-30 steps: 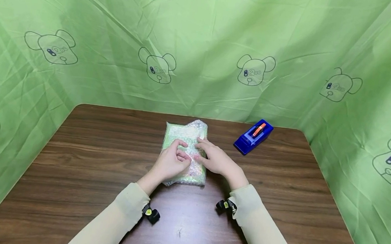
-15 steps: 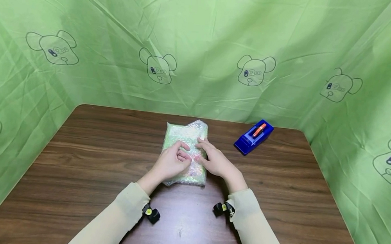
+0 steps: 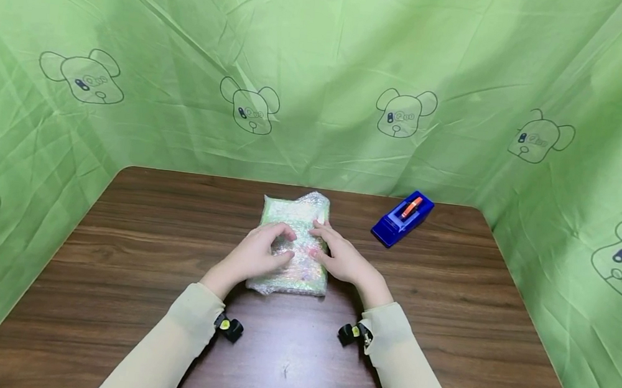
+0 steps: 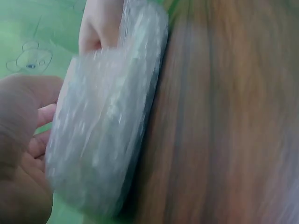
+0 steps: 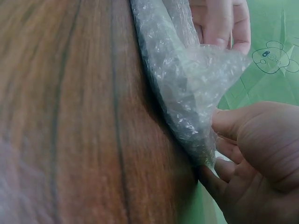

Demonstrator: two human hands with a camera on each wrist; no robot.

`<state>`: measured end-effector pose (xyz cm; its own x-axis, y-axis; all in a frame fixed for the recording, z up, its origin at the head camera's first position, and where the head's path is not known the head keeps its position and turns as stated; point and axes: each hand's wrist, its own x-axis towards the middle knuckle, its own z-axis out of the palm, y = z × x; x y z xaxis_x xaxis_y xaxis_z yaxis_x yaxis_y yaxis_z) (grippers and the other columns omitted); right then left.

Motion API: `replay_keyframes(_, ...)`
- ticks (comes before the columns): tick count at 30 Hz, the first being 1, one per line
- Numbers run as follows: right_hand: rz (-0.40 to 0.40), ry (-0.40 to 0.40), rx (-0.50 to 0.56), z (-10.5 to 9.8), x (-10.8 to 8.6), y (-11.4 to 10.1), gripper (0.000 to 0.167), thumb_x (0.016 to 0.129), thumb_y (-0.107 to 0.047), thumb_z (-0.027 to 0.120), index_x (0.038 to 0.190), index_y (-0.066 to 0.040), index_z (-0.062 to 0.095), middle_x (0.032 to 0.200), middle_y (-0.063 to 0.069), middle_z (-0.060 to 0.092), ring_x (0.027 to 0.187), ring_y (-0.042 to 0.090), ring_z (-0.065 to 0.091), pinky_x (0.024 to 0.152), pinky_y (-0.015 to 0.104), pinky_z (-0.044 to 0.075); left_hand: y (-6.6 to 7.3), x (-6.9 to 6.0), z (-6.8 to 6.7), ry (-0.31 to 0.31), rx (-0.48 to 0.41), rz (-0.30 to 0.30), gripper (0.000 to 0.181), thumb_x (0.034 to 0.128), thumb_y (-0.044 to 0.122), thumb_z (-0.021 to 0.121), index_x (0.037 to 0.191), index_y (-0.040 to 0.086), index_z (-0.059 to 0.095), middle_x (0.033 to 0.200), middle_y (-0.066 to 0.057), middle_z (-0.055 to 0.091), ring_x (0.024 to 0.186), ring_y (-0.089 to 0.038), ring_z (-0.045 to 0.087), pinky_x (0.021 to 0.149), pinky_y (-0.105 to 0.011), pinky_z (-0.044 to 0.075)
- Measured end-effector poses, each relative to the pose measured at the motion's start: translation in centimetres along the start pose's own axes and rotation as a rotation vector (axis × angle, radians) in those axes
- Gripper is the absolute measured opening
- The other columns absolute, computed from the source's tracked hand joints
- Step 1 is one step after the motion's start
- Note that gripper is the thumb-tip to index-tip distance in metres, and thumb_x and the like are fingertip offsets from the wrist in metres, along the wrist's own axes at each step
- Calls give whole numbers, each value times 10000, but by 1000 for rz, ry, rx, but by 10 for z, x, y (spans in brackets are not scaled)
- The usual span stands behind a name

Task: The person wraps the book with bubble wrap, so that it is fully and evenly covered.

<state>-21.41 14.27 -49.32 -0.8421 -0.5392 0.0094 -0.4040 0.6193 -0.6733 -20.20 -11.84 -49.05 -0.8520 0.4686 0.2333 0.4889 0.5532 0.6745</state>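
Two bare hands meet over a flat, bubble-wrapped package [image 3: 303, 276] on a dark wood-grain table [image 3: 109, 299]. The package, pale green showing through the clear wrap, lies under and between the fingertips of both hands.

The left hand [image 3: 254, 254] reaches in over the package's left side, its fingers bent and its thumb held apart from them, leaving a wide gap. In the left wrist view, blurred, those fingers are just beside the wrap; whether they press on it, I cannot tell.

The right hand [image 3: 346, 258] comes in over the opposite side, fingers loosely curved, thumb spread away from the forefinger. In the right wrist view its thumb tip touches the edge of the wrap; whether the other fingers grip anything, I cannot tell.

Beyond the fingertips, a crumpled flap of wrap [image 3: 317, 201] juts past the package's far edge. Farther out, to the right of the right fingers and well apart from them, sits a blue tape dispenser [image 3: 398, 224] with an orange roll [image 3: 412, 207]. Behind the fingers, each wrist, in a pale sleeve, carries a small black camera. Past everything hangs green cloth [image 3: 325, 45] printed with outlined animal heads
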Motion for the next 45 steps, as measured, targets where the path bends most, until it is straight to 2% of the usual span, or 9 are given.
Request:
replay_keyframes(2,2,-3,2,0,0,0,535,1131,-240,623,1610,-38,499,1787,110,299,1675,350,140,1341,554,193,-5,-1,-4,-34,81,34,390,927,271,813,1268,113,706,1279,-47,724,1279,-298,638,1133,-528,499)
replay_keyframes(4,-4,-3,4,1,0,1,530,1131,-229,621,1607,-29,499,1785,121,298,1674,362,133,1341,560,185,-9,-1,-7,-76,107,52,468,928,307,827,1322,93,689,1348,-75,694,1347,-322,602,1183,-539,464)
replay_keyframes(8,-14,0,8,1,-1,1,523,1132,-212,617,1602,-15,500,1782,133,302,1672,383,130,1339,578,179,-12,-3,-11,-135,84,63,597,927,350,845,1415,63,657,1470,-120,627,1413,-348,561,1220,-553,434)
replay_keyframes(12,-9,-6,10,0,-1,2,531,1139,-229,606,1617,-30,490,1789,120,290,1676,369,120,1338,582,183,-14,-5,-11,-163,97,65,664,942,381,831,1487,61,628,1569,-142,562,1484,-373,505,1249,-573,399)
replay_keyframes(18,-12,-18,4,-1,-2,1,534,1140,-218,600,1623,-24,481,1789,132,284,1675,378,120,1332,600,190,-12,-6,-11,-195,108,42,690,961,389,813,1537,70,607,1628,-136,524,1552,-367,436,1281,-567,354)
replay_keyframes(25,-17,-24,-32,-3,-3,-2,539,1145,-251,590,1624,-27,490,1787,134,290,1675,369,138,1331,596,205,-10,-6,-12,-217,100,30,678,975,382,796,1548,76,601,1647,-126,512,1571,-367,411,1288,-569,341)
replay_keyframes(30,-21,-46,-17,-5,-4,-1,576,1135,-294,612,1636,-45,478,1802,118,256,1681,352,112,1322,623,213,-11,-6,-12,-214,96,28,680,975,378,801,1551,78,599,1650,-129,506,1568,-368,415,1289,-564,342)
replay_keyframes(45,-34,-86,19,-10,-5,-1,569,1124,-191,627,1643,-28,462,1810,127,221,1682,356,78,1322,614,221,-10,-6,-11,-208,79,30,665,986,374,802,1546,76,602,1650,-130,503,1580,-368,396,1292,-569,333)
